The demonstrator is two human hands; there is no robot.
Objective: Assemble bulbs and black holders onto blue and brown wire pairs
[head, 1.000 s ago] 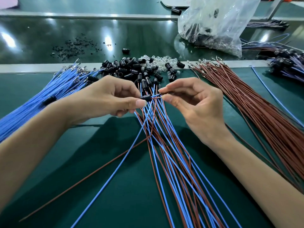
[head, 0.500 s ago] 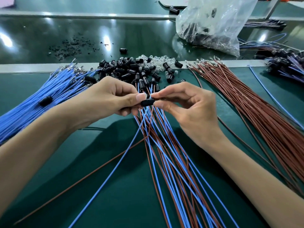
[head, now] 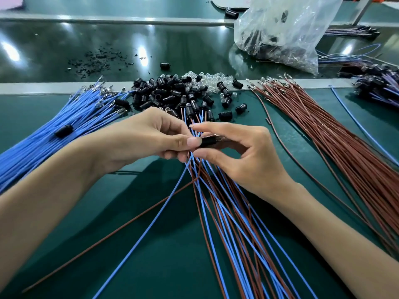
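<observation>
The black holder lay with its long axis left to right, caught between both hands above a fan of paired wires. The left hand pinched its left end and the right hand its right end, where something glinted (likely a bulb, mostly hidden). Its blue wire and brown wire trailed near-left over open tabletop.

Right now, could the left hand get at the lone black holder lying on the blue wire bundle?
Probably, once freed: the lone holder lies uncovered atop the blue wire bundle, but the left hand is busy pinching a second holder.
</observation>
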